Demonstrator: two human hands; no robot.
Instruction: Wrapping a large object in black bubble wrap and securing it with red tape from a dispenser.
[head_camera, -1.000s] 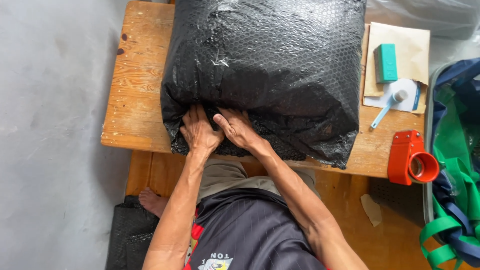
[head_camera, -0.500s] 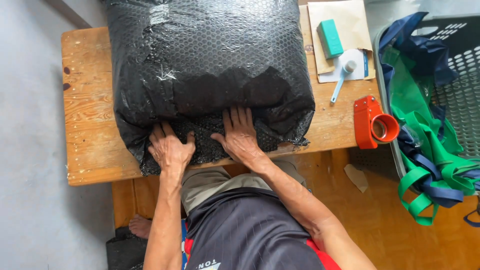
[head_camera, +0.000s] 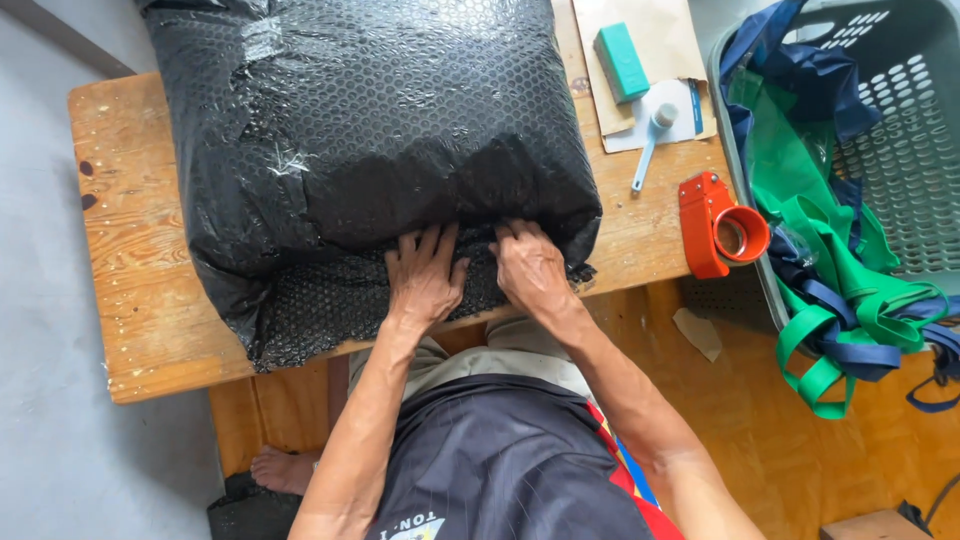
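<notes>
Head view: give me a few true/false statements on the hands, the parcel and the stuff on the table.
1. Both hands, left hand and right hand, press on the black bubble-wrapped parcel. True.
2. The orange tape dispenser is in the right hand. False: it lies on the wooden table, right of the parcel.
3. A teal block rests on a brown envelope. True.
4. The grey basket stands on the table. False: it stands beside the table, holding green and blue bags.

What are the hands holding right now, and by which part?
Both the left hand and right hand press on the black bubble-wrapped parcel at its near, flattened end; a closed grasp cannot be told.
</notes>
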